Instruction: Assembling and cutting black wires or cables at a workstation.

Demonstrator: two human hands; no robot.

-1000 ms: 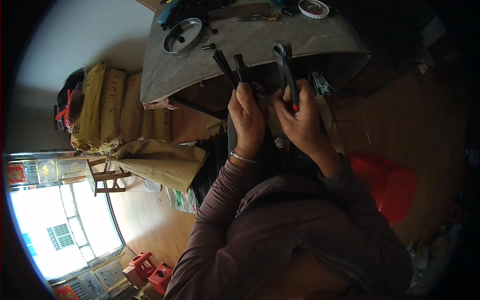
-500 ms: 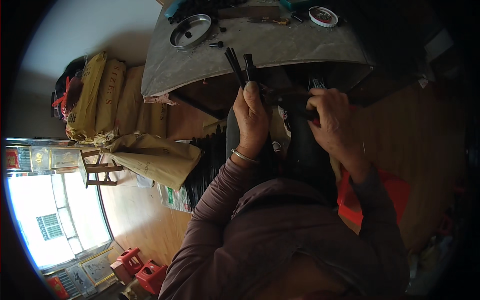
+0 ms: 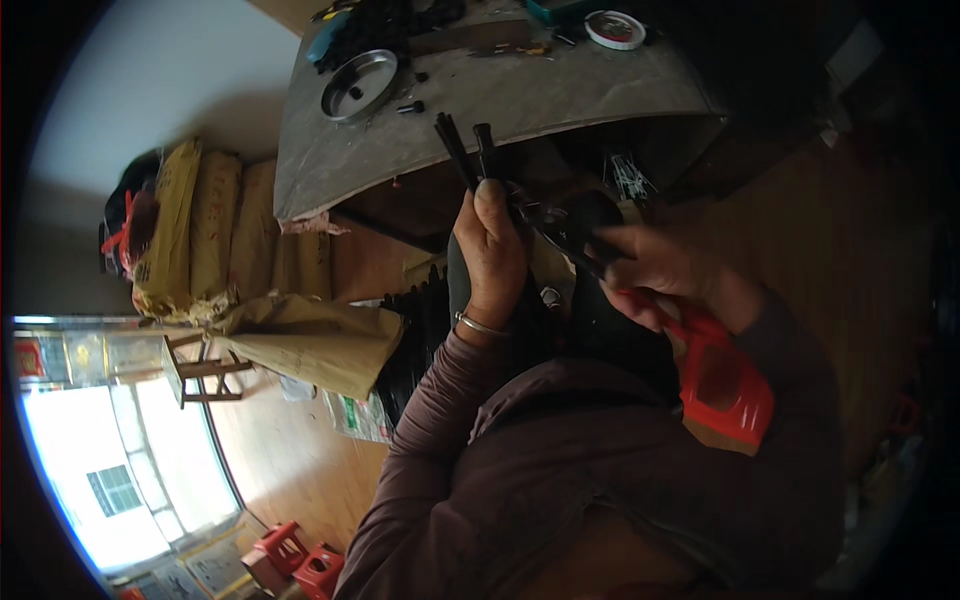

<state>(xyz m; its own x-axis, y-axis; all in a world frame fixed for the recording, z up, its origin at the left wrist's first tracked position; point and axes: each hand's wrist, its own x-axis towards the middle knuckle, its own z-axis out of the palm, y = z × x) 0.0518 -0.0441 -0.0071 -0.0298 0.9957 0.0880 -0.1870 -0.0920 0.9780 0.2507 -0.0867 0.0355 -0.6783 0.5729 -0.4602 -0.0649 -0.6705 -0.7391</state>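
Note:
My left hand (image 3: 493,250) is closed around several thin black rods (image 3: 453,143), its thumb on top. Beside them in the same grip stands a thicker black rod (image 3: 484,142) with a wider, cap-like end. My right hand (image 3: 675,268), smeared by motion, is closed on a dark pliers-like tool (image 3: 572,240). Its jaws point toward the left hand, close to the held rods; whether they touch is hard to see. Both hands are held above my lap, just before the table's front edge.
On the grey table (image 3: 480,88) are a round metal dish (image 3: 335,108), small black parts (image 3: 411,107), and a white-rimmed lid (image 3: 615,31). Thin metal pins (image 3: 627,175) lie beneath its edge. Tan sacks (image 3: 213,220) and a wooden stool (image 3: 205,370) are on the left, a red plastic stool (image 3: 740,400) at my right.
The right hand has moved down, bringing the tool's jaws more plainly into view beside the left hand. The left hand keeps its grip on the rods. The whole view has shifted and tilted slightly.

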